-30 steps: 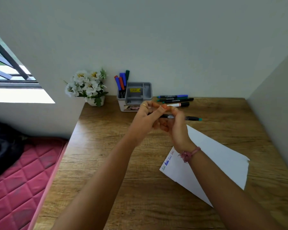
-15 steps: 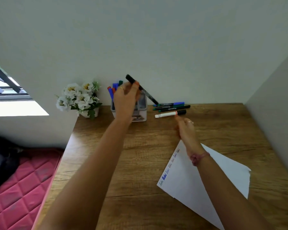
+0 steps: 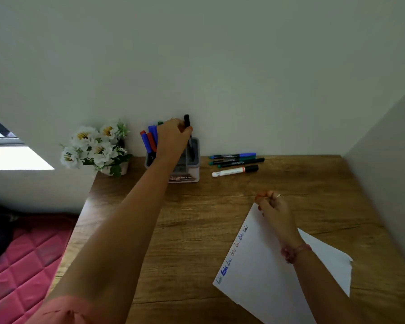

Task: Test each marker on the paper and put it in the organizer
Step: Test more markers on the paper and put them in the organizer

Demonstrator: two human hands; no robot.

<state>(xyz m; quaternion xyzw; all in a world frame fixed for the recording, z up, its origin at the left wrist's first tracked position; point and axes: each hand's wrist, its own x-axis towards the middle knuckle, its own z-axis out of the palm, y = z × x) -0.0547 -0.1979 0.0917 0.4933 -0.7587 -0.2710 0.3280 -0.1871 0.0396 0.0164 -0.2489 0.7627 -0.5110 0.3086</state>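
My left hand [image 3: 173,136] grips a black marker [image 3: 187,121] upright, with its lower end down inside the right compartment of the grey organizer [image 3: 195,160] at the back of the desk. Blue and red markers [image 3: 150,140] stand in the organizer's left side. My right hand [image 3: 270,205] hovers with loosely curled fingers at the top corner of the white paper [image 3: 267,272], holding nothing. Blue test scribbles run along the paper's left edge. Several markers [image 3: 234,161] lie on the desk right of the organizer, the nearest one white with a black cap [image 3: 234,170].
A pot of white flowers [image 3: 96,148] stands left of the organizer. Walls close in the wooden desk [image 3: 197,230] at the back and right. A pink mattress [image 3: 21,265] lies below the desk's left edge.
My left hand carried the black marker from in front of me to the organizer and stood it upright in the right compartment. My right hand let go of it and dropped to the paper's top corner.
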